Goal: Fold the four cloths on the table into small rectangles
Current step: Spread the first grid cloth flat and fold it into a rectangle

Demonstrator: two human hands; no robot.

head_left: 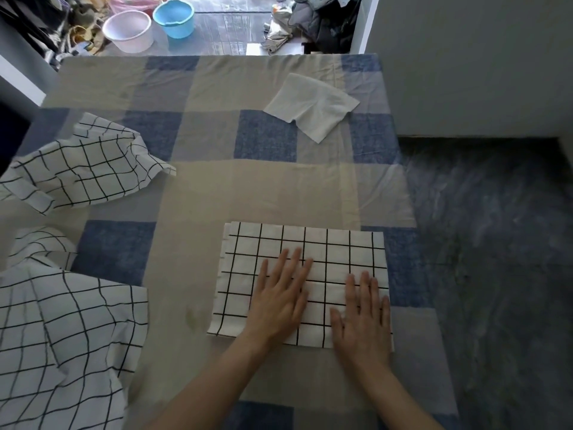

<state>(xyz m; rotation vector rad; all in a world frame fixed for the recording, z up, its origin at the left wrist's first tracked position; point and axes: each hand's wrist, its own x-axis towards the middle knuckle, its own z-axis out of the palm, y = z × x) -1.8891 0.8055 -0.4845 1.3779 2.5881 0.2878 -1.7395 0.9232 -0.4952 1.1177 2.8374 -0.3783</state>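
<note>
A white cloth with a black grid lies folded into a rectangle near the table's front right. My left hand presses flat on its middle with straight, spread fingers. My right hand lies flat on its right part, near the right edge. A second grid cloth sits crumpled at the left. A third grid cloth lies rumpled at the front left. A plain white cloth rests loosely folded at the far right.
The table wears a blue, grey and beige checked cover. Its right edge drops to a dark floor. Beyond the far edge stand a white basin, a blue bucket and a pile of clothes.
</note>
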